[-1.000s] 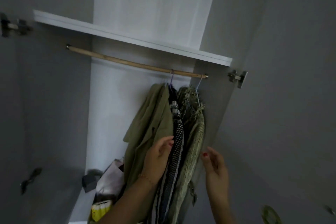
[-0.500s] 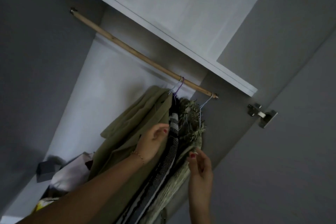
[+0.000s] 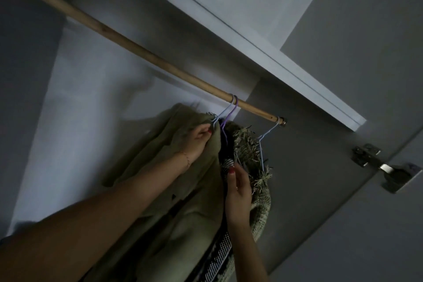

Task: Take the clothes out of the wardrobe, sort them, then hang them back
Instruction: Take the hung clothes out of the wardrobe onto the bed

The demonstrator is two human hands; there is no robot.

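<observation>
A wooden rail (image 3: pixel 128 40) runs across the wardrobe, with three wire hangers at its right end. An olive green garment (image 3: pixel 183 190) hangs leftmost, a dark black-and-white patterned garment (image 3: pixel 219 256) hangs in the middle, and a fringed green woven garment (image 3: pixel 261 199) hangs on the right. My left hand (image 3: pixel 198 142) grips the top of the olive garment just below its pale hanger hook (image 3: pixel 225 111). My right hand (image 3: pixel 238 188) has its fingertips on the patterned garment near its top, fingers fairly straight.
A white shelf (image 3: pixel 251 36) sits just above the rail. The open wardrobe door (image 3: pixel 343 224) with a metal hinge (image 3: pixel 386 169) stands on the right. The rail's left stretch carries no hangers.
Both hands have risen towards the rail. My left hand moved from the olive garment's front up to its hanger neck and closed on it. The camera tilted further upward.
</observation>
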